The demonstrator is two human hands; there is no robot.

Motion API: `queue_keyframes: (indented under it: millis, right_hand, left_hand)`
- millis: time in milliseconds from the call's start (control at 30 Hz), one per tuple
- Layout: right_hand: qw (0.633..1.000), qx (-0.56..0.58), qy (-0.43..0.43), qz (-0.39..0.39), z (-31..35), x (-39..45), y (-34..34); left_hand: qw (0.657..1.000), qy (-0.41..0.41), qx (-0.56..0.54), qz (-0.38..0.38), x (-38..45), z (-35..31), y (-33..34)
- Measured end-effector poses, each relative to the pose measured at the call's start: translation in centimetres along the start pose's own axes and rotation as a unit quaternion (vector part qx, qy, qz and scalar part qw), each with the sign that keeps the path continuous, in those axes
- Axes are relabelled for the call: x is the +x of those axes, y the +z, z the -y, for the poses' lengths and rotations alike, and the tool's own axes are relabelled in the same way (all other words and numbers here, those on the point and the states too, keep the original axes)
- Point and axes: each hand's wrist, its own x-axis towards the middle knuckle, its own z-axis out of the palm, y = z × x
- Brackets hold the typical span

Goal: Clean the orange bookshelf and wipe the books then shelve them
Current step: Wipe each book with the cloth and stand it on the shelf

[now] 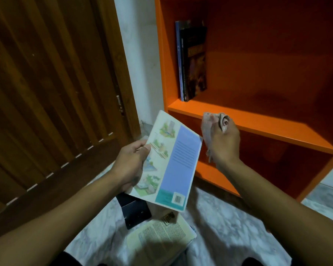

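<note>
Gripping a paperback (167, 162) in my left hand (130, 164) before the orange bookshelf (248, 121), my right hand (222, 143) clutches a cloth (208, 127); I should wipe both covers fully.

orange bookshelf (258, 120) cut off right, shelved books' (193, 60) titles unreadable

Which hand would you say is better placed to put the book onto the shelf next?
Left, probably: the left hand already grips the book, just below the shelf board with bare space beside the standing books. The right hand is holding the cloth.
</note>
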Motion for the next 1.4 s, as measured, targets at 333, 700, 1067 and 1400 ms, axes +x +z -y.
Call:
queue_keyframes:
  millis: [333,700,1067,1400]
  right_hand:
    - [0.942,-0.184,-0.106,0.26,-2.1,-5.4,2.3]
    - [0.828,-0.162,-0.252,0.475,-4.2,-10.4,2.1]
    - [0.921,-0.13,0.097,0.354,-9.5,-8.9,1.0]
    - [0.849,0.222,0.35,0.326,-4.4,-5.8,1.1]
  left_hand:
    - [0.996,-0.034,-0.079,0.021,0.7,0.6,4.5]
    - [0.965,-0.093,-0.22,-0.112,3.0,0.1,0.0]
    - [0.972,-0.031,-0.192,-0.135,3.3,-0.5,-4.6]
    - [0.989,0.002,-0.078,-0.122,2.3,0.6,-2.3]
